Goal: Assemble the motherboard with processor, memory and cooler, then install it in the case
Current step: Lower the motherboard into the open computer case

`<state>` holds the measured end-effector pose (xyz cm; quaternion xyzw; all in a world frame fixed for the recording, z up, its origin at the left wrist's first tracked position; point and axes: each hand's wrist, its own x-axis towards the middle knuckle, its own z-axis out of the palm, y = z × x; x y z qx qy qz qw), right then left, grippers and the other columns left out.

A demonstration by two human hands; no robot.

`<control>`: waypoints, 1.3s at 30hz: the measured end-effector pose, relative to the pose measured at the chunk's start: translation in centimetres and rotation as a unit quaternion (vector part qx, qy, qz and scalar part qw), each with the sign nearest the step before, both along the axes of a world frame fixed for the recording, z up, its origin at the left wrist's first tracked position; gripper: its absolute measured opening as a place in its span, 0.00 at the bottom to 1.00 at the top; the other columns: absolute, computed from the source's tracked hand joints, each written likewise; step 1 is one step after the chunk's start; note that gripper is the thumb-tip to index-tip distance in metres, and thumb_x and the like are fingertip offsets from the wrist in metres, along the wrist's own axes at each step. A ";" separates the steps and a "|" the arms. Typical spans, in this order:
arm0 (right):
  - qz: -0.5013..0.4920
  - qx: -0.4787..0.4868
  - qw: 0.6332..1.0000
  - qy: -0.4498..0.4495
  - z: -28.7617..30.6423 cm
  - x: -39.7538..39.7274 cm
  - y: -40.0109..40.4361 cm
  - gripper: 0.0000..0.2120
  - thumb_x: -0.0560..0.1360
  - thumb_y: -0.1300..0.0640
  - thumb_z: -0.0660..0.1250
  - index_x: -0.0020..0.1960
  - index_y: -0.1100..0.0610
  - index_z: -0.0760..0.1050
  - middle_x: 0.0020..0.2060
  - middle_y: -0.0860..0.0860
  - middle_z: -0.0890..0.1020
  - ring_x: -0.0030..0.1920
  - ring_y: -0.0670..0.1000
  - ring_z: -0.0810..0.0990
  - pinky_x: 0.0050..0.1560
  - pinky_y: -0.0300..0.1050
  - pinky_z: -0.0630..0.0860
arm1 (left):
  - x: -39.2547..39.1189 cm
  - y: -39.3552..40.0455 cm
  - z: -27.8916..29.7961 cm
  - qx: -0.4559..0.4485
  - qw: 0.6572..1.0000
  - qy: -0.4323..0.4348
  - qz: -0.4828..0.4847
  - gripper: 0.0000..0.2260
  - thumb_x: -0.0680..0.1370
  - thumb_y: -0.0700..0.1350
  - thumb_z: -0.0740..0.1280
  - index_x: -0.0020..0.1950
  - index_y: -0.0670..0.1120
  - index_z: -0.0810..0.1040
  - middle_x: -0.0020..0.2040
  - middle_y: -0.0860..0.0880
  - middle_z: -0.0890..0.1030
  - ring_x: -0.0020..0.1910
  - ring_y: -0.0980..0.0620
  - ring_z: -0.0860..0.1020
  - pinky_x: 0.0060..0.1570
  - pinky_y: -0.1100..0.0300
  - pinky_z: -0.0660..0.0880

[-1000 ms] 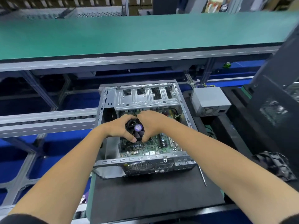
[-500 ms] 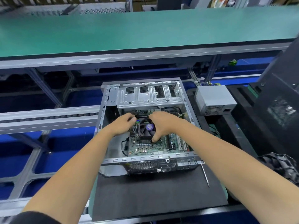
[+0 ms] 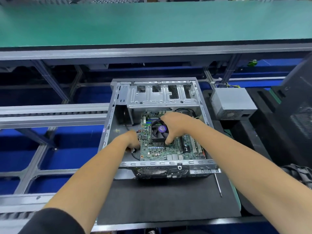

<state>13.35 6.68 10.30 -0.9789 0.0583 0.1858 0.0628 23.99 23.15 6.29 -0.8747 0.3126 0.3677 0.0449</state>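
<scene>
An open grey computer case (image 3: 118,100) lies on a black mat. Inside it sits the green motherboard (image 3: 162,152) with a black fan cooler (image 3: 158,130) bearing a purple label, and memory sticks (image 3: 195,146) at its right. My right hand (image 3: 175,125) spans the cooler, fingers over its far edge and thumb at its near edge. My left hand (image 3: 131,139) is at the board's left edge, fingers curled down by a black cable (image 3: 135,157); what it holds is hidden.
A grey power supply (image 3: 233,103) stands right of the case. A thin screwdriver (image 3: 218,184) lies on the black mat (image 3: 160,200) at the right. Black panels (image 3: 293,112) rise at the far right. A green conveyor belt (image 3: 152,22) runs behind; metal rails (image 3: 50,114) at left.
My left hand came off the cooler and dropped to the board's left edge. My right hand stayed on the cooler. The board sits further right and lower in the case.
</scene>
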 end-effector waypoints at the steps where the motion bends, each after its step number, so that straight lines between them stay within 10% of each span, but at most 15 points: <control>1: -0.001 0.000 1.000 -0.003 0.0 0.0 -0.1 0.34 0.60 0.39 0.78 0.54 0.59 0.70 0.45 0.53 0.75 0.45 0.54 0.75 0.43 0.48 0.77 | 0.1 0.0 -0.3 -0.009 1.000 -0.023 0.010 0.14 0.79 0.43 0.61 0.62 0.37 0.70 0.52 0.42 0.77 0.48 0.45 0.78 0.39 0.61 0.73; 11: -0.050 0.000 0.998 -0.032 0.1 0.2 0.0 0.35 0.61 0.40 0.78 0.56 0.58 0.67 0.46 0.53 0.73 0.45 0.54 0.75 0.41 0.47 0.74 | 1.4 0.9 -0.7 0.045 0.983 -0.167 0.066 0.19 0.76 0.36 0.58 0.67 0.40 0.70 0.64 0.42 0.74 0.61 0.41 0.74 0.56 0.50 0.73; 23: -0.085 -0.018 0.995 -0.038 -1.7 1.5 0.9 0.35 0.61 0.42 0.78 0.58 0.59 0.67 0.45 0.52 0.70 0.45 0.53 0.70 0.41 0.46 0.69 | 0.6 0.5 0.5 -0.080 0.990 -0.111 0.029 0.09 0.75 0.37 0.57 0.52 0.41 0.74 0.44 0.45 0.75 0.39 0.47 0.73 0.43 0.54 0.68; 39: 0.000 -0.027 0.999 0.027 -1.2 -0.5 2.2 0.30 0.60 0.39 0.77 0.48 0.59 0.70 0.40 0.52 0.74 0.41 0.52 0.75 0.36 0.47 0.75 | 1.1 -0.5 -0.1 -0.141 0.980 -0.141 0.000 0.08 0.77 0.40 0.56 0.51 0.41 0.72 0.50 0.43 0.76 0.45 0.41 0.75 0.46 0.50 0.74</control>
